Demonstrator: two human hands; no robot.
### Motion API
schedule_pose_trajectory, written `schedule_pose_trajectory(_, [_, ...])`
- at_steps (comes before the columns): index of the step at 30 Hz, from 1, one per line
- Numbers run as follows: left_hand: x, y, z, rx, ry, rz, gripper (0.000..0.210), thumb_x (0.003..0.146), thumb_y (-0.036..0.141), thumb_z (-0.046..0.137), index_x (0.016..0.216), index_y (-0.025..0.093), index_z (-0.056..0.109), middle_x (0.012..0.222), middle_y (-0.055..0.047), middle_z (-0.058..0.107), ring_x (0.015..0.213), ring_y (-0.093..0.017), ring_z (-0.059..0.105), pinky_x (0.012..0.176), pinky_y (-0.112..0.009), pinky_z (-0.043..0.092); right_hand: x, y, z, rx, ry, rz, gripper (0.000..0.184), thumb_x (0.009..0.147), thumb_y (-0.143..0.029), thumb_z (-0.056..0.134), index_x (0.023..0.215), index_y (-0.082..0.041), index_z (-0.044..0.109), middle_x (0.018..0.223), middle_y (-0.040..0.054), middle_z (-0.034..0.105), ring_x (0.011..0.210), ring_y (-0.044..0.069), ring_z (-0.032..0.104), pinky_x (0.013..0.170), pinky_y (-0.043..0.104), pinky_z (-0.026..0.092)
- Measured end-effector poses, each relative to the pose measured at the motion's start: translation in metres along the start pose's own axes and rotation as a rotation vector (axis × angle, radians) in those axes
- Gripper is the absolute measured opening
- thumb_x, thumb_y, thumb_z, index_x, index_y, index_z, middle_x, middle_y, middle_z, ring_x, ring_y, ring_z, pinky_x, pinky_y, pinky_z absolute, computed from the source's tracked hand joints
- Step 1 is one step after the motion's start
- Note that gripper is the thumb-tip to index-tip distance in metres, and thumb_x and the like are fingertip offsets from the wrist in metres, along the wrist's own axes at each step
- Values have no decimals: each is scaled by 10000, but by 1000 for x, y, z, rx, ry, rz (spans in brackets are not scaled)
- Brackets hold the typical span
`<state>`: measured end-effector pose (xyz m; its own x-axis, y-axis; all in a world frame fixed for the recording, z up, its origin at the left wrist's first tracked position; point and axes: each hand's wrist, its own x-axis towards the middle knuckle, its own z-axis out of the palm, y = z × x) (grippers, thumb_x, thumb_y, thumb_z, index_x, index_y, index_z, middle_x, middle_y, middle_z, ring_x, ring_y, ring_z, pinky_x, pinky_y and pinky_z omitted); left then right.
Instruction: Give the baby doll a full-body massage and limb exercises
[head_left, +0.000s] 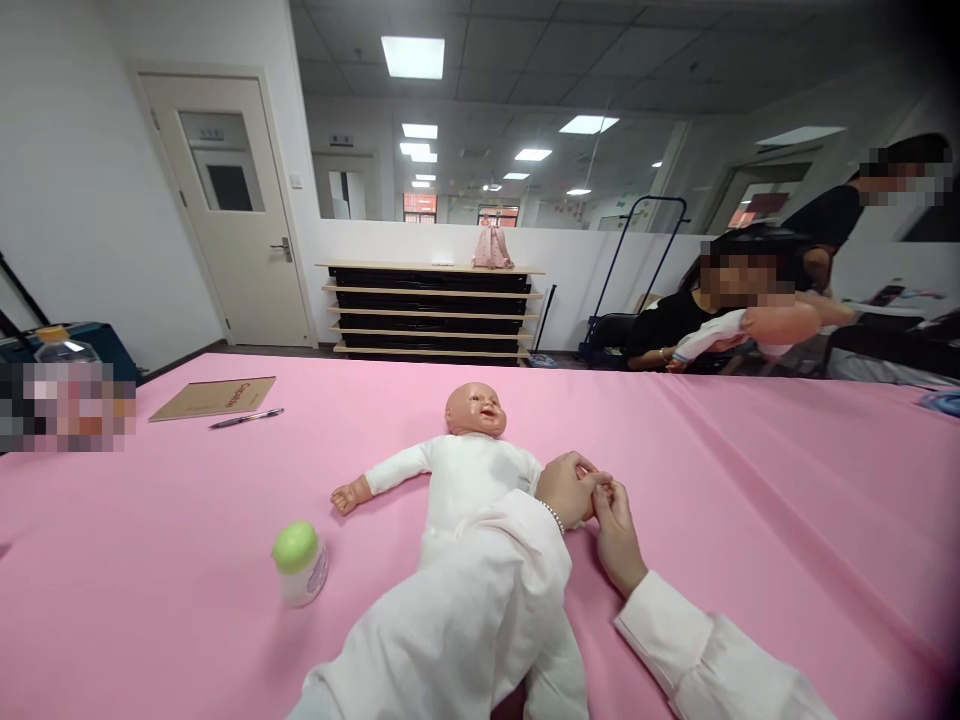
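A baby doll point(469, 462) lies on its back on the pink worktop point(750, 480). The left hand point(571, 488) reaches across its white-suited body, wrist bent, and the right hand point(616, 535) comes up from below; both grips are clenched together on the doll's far hand (hidden between the fingers). A green-capped bottle point(300, 563) stands well apart.

- We count one baby doll point(469, 470) on our pink table point(750, 500).
- One green-capped bottle point(300, 563).
- One notebook point(212, 397) — one pen point(246, 418) beside it.
- Two other people point(697, 310) across the room.
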<state>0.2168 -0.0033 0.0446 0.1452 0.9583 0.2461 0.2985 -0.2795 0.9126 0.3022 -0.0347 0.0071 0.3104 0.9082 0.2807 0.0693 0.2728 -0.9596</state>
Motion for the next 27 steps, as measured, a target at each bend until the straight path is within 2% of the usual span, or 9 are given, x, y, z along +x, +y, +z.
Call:
schedule_pose_trajectory(4, [-1,-2,3,10,-82,55,322,889,310,333,882,175,625,954,-56,637,900,-154,572,848,-294,437,6,5,-3,33,100,78,546,611,-697,565,865,-216,519,903,25,582,901,193,545,782,324,453])
schedule_pose_trajectory(7, [-5,-2,2,69,-163,104,266,819,272,446,1007,181,611,1060,-68,596,970,-174,551,893,-307,424,12,10,-6,45,125,88,517,650,-686,530,815,-196,540,842,25,591,809,178,551,735,315,449])
schedule_pose_trajectory(9, [-7,-1,1,117,-197,125,313,782,270,487,1066,191,590,1078,-68,579,975,-183,546,887,-311,431,15,14,-8,88,121,98,532,659,-696,511,810,-187,552,807,26,601,761,175,556,701,312,449])
schedule_pose_trajectory(14, [-10,2,-2,178,-187,112,300,738,337,548,1001,205,605,1015,-46,590,893,-181,566,801,-295,454,19,19,-12,128,141,189,611,672,-750,434,769,-161,562,678,37,597,626,178,556,568,305,435])
schedule_pose_trajectory(16, [-10,3,-3,183,-138,108,255,734,347,566,947,215,615,982,-28,603,883,-174,566,787,-287,445,17,18,-12,144,95,157,605,685,-747,424,783,-166,561,732,48,610,682,185,574,601,304,450])
schedule_pose_trajectory(18, [-9,4,-3,171,-61,102,191,767,342,542,895,224,619,948,-9,617,872,-160,564,773,-275,435,13,16,-10,166,16,69,539,689,-699,494,855,-190,552,893,56,620,840,197,584,710,307,467])
schedule_pose_trajectory(20, [-7,5,-4,153,0,96,166,789,352,530,848,228,623,911,2,625,846,-147,560,762,-266,426,8,13,-7,151,-48,-7,490,687,-639,564,943,-223,527,1069,56,580,998,202,545,828,315,448])
schedule_pose_trajectory(22, [-6,4,-3,125,24,92,165,790,367,543,815,226,624,874,6,622,819,-140,552,761,-262,419,5,12,-5,103,-82,-43,485,695,-621,573,990,-243,499,1157,57,533,1068,203,509,882,326,424])
schedule_pose_trajectory(27, [-4,1,0,-13,9,18,135,796,297,533,836,198,616,894,-14,578,817,-131,526,804,-262,413,4,10,-6,-26,-90,-66,495,702,-656,527,970,-241,481,1059,57,544,1010,203,518,829,326,443])
